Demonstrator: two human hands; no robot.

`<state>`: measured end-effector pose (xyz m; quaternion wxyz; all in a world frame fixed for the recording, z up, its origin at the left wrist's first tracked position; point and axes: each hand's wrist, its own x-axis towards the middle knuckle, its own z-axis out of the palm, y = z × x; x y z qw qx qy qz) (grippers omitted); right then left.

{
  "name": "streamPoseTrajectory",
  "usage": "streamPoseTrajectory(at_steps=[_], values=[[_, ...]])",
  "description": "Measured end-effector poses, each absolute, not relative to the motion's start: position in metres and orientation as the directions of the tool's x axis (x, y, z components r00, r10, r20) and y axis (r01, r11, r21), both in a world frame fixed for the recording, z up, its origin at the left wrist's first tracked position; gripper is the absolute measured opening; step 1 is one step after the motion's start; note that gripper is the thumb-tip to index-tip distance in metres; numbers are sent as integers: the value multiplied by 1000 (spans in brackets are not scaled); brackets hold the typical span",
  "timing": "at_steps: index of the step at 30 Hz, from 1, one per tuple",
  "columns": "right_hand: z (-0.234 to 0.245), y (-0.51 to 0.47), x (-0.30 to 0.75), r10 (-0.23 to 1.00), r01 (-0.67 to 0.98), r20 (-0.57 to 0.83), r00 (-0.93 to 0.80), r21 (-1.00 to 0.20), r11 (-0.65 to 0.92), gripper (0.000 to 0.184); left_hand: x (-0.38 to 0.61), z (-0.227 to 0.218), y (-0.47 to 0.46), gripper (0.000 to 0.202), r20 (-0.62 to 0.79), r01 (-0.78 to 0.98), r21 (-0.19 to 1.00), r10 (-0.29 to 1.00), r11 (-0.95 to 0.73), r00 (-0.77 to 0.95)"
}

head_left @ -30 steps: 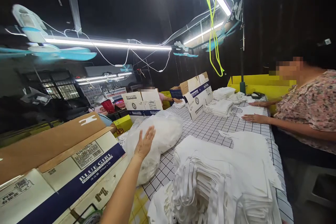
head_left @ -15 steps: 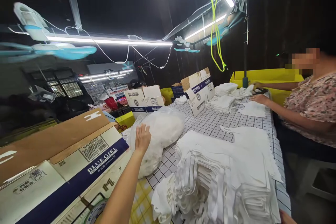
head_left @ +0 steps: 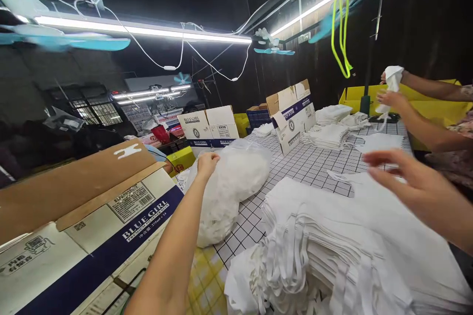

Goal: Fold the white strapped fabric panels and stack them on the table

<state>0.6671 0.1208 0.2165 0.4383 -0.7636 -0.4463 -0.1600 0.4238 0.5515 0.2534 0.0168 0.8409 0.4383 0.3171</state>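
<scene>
My left hand (head_left: 207, 163) is closed at the upper edge of a clear plastic bag (head_left: 236, 182) full of white material, its fingers curled together on the film. My right hand (head_left: 410, 177) hovers, fingers apart and holding nothing, over a thick stack of white cloth pieces (head_left: 332, 221). Long straps or folded edges hang down from the near side of that stack. At the far right, a co-worker's hands (head_left: 392, 96) hold up a piece of white cloth (head_left: 393, 78).
A large BLUE GIRL carton (head_left: 107, 236) stands at my left, with another carton (head_left: 209, 128) behind the bag. A carton panel (head_left: 291, 115) stands upright on the checked tablecloth (head_left: 254, 211). Beyond it are white cloth stacks (head_left: 325, 135) and a yellow bin (head_left: 353, 101).
My left hand has gone from spread on the bag to curled at its upper edge. My right hand has risen from the bottom edge to above the stack. The co-worker has lifted a cloth.
</scene>
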Motion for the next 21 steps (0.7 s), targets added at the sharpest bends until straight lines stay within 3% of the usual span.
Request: streamPoseTrajectory(at_steps=[3, 5, 11, 17, 21], values=[[259, 211, 630, 737, 874, 624, 261, -477, 94, 14, 419, 252, 558, 24, 495, 675, 323, 726, -664, 478], [262, 273, 607, 796, 871, 588, 141, -455, 183, 13, 416, 250, 562, 30, 483, 652, 335, 718, -680, 501], [229, 411, 566, 851, 873, 478, 219, -486, 49, 21, 406, 245, 572, 35, 435, 595, 363, 695, -717, 572], [212, 462, 546, 872, 842, 423, 247, -539, 23, 32, 398, 244, 566, 36, 432, 581, 360, 682, -730, 590], [219, 470, 547, 881, 815, 376, 288, -579, -20, 18, 400, 244, 562, 36, 449, 591, 343, 680, -730, 580]])
